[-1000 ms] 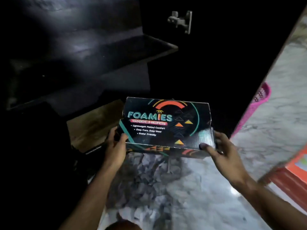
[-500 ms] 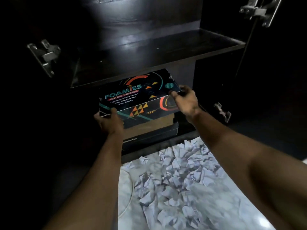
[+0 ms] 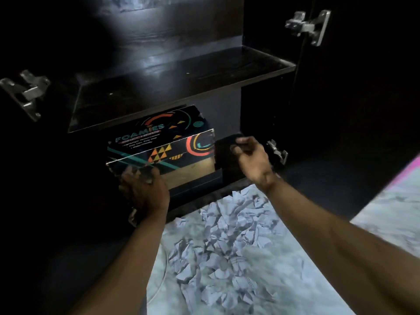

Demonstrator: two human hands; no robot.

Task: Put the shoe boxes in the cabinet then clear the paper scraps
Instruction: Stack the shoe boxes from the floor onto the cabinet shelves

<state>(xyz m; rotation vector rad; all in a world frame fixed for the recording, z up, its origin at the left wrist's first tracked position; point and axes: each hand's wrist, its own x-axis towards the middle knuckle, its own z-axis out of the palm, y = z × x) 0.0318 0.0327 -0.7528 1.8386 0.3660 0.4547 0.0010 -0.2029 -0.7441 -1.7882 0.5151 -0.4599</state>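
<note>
A black Foamies shoe box [image 3: 163, 142] with bright patterns lies in the lower compartment of the dark cabinet [image 3: 181, 73], on top of a brown box [image 3: 193, 171]. My left hand [image 3: 143, 189] is at the box's front left bottom corner, fingers curled against it. My right hand [image 3: 250, 155] hovers just right of the box, off it, with loosely curled fingers and nothing in them. A heap of crumpled white paper scraps [image 3: 227, 246] covers the marble floor in front of the cabinet, between my forearms.
Both cabinet doors stand open, with metal hinges at the left [image 3: 27, 94], upper right [image 3: 309, 26] and lower right [image 3: 277, 151]. The shelf above the box is bare. A pink edge [image 3: 416, 164] shows at the far right over the marble floor [image 3: 386, 223].
The box has gone from in front of me into the lower compartment onto the stack. My right hand has let go of it and drawn to the right; my left hand has slid to its lower corner.
</note>
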